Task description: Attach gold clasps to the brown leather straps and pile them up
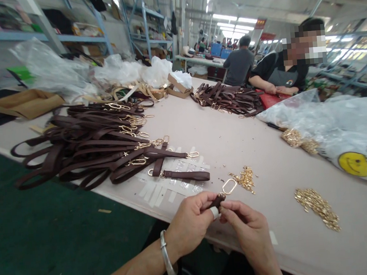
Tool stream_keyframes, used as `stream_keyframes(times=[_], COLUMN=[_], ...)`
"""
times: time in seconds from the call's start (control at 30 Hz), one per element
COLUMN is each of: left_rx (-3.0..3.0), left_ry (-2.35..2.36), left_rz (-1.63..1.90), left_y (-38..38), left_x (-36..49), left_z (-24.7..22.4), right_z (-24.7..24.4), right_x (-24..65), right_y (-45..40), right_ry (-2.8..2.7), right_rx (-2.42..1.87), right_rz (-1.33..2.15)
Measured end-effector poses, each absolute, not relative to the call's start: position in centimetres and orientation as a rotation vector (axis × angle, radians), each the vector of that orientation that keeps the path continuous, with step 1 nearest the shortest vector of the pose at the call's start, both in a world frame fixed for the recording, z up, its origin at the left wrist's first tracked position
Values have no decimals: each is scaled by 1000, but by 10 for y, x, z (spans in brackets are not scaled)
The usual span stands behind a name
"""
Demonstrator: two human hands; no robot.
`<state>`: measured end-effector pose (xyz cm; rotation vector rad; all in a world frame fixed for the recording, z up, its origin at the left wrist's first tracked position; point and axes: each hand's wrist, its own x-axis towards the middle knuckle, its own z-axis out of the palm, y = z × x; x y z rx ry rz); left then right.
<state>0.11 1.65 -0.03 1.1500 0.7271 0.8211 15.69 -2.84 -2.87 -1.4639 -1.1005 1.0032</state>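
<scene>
Above the table's near edge, my left hand is closed around the end of a dark brown leather strap. A gold oval ring sticks out from that end. My right hand pinches at the same strap end with thumb and fingertips; whether a small piece is between them is hidden. White tape wraps a left finger. Just beyond the ring lies a small heap of gold hardware. A second heap of small gold pieces lies farther right.
Many brown straps with gold clasps are piled at left, another strap pile at the back. Plastic bags lie at right. A co-worker handles something red across the table. Cardboard and plastic wrap stand at back left.
</scene>
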Motion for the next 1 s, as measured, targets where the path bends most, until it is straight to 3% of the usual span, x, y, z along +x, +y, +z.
stream_keyframes(times=[0.7,0.8,0.9,1.0], left_rx=[1532,1327,1265,1312], left_ry=[1011,972,1051,1123], left_rz=[673,561,551,540], left_y=[4,7,13,16], left_x=[6,10,6,-1], left_z=[-12,-14,-22,-25], right_z=[-24,-23,-26,-31], right_x=[150,189,257,318], right_y=[-44,-48,-53,-57], right_ry=[-983,-1174,-1303,-1237], right_rx=[-1407,-1619,-2050,-2286], right_rz=[987,769,169,-115])
